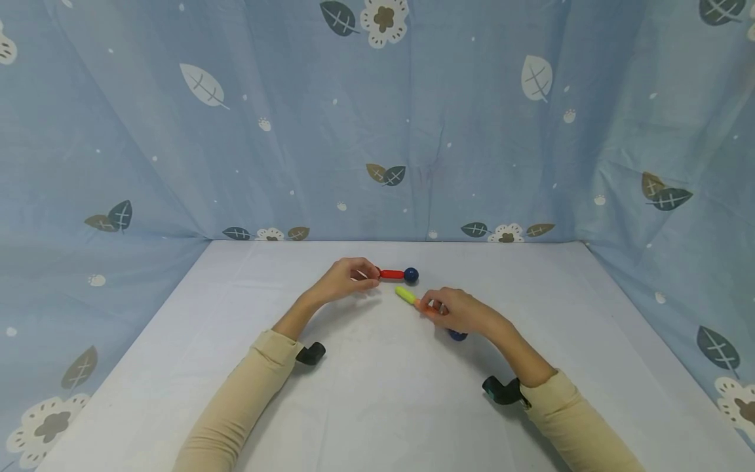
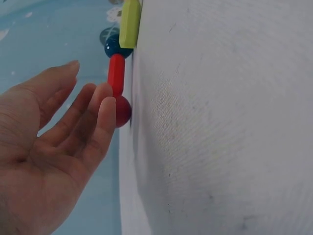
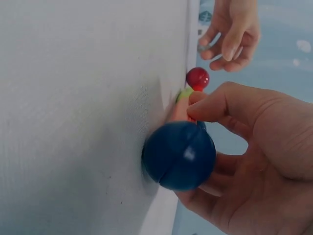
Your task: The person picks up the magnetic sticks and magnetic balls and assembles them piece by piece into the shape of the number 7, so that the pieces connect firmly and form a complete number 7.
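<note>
My left hand [image 1: 347, 278] hovers with loosely bent fingers beside a red ball [image 2: 123, 111]. The fingertips overlap that ball in the left wrist view, and the thumb stands apart from it. From the ball a red rod [image 1: 392, 275] runs right to a dark blue ball [image 1: 411, 275]. Nearer the front, my right hand [image 1: 459, 309] pinches an orange rod [image 1: 419, 304] between thumb and fingers, hiding much of it. One end of this rod meets a yellow-green rod [image 1: 405, 294]; at the other sits a large blue ball [image 3: 179, 155], close to the tablecloth.
A white cloth [image 1: 377, 406] covers the table, and a blue patterned curtain [image 1: 295, 131] hangs behind it and at both sides. Dark wrist cameras [image 1: 311, 354] stick out from both sleeves above the table.
</note>
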Tool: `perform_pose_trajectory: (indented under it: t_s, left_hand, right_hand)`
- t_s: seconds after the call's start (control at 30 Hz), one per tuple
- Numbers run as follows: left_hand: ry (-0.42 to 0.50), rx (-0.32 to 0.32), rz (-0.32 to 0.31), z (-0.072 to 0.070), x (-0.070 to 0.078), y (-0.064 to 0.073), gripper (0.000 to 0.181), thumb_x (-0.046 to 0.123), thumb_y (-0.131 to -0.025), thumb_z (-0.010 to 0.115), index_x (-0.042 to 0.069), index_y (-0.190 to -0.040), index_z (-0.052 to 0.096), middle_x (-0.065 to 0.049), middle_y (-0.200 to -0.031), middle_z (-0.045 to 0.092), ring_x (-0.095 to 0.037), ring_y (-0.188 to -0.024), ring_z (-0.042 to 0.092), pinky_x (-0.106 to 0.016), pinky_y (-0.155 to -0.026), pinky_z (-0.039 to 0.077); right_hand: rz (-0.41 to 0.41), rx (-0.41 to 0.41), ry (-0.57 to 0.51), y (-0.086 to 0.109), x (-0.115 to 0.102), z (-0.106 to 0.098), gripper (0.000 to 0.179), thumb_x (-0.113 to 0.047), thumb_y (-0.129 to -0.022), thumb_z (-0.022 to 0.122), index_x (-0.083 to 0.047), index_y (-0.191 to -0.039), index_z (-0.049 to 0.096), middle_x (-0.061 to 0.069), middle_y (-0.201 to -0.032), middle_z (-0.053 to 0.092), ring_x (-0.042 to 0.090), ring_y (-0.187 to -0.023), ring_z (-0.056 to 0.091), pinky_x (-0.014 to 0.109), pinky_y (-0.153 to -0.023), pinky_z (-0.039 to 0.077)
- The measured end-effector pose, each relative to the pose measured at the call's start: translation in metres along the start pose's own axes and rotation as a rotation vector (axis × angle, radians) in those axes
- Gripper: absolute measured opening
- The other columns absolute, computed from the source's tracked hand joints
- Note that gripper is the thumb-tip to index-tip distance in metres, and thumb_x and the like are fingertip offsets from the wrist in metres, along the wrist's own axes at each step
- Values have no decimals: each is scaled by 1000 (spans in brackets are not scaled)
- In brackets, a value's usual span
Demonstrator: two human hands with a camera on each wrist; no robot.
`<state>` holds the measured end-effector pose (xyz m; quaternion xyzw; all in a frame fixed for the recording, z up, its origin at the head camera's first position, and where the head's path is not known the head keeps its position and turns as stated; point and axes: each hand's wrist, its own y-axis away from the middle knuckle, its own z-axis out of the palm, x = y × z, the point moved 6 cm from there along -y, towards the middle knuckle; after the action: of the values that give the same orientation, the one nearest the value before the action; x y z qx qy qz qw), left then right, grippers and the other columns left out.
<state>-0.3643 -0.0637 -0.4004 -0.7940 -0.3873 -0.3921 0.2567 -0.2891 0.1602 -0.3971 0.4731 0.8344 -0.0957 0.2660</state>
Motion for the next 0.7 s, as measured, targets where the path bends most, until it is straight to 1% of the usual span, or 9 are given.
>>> perform_pose_trajectory:
  t_s: [0.1,0.23,0.37,0.5,0.7]
  left_hand:
    - [8,6,-3,-1,-2,-1,23,19,-90,72,8,-110,68,-8,-107,70,-22,-94,68,-33,-78,60]
    - [-13,20,2,-4,-4,-1,23,21,-90,73,9,-109,69,-8,-108,70,-24,-95,68,-33,-79,59]
    - [-36,27,-5,-5,-6,-1,25,22,-89,73,8,-110,69,-7,-108,70,-23,-95,68,-31,-78,59]
    - [-44,30,-16,-6,-7,-1,25,21,-89,73,8,-110,68,-6,-109,70,-22,-94,68,-28,-76,59]
    - [-49,40,-5,-8,-7,0,25,19,-90,72,7,-111,68,-8,-108,70,-22,-95,69,-30,-77,59]
  right_hand:
    - [21,-24,-40,2,-1,1,22,-12,-96,62,-10,-117,64,3,-89,64,14,-70,56,23,-58,49]
    - [67,-63,-90,3,0,4,26,-12,-96,60,-10,-121,62,3,-88,63,13,-67,58,24,-59,50]
    - [87,-90,-100,4,0,6,29,-13,-96,60,-12,-124,61,1,-91,64,12,-73,59,26,-64,51]
    - [75,-97,-100,6,-2,7,29,-14,-95,60,-13,-124,62,0,-93,67,12,-79,60,26,-69,52]
    - [39,-109,-123,10,-9,8,28,-18,-96,60,-11,-123,62,2,-93,68,13,-75,61,25,-67,53]
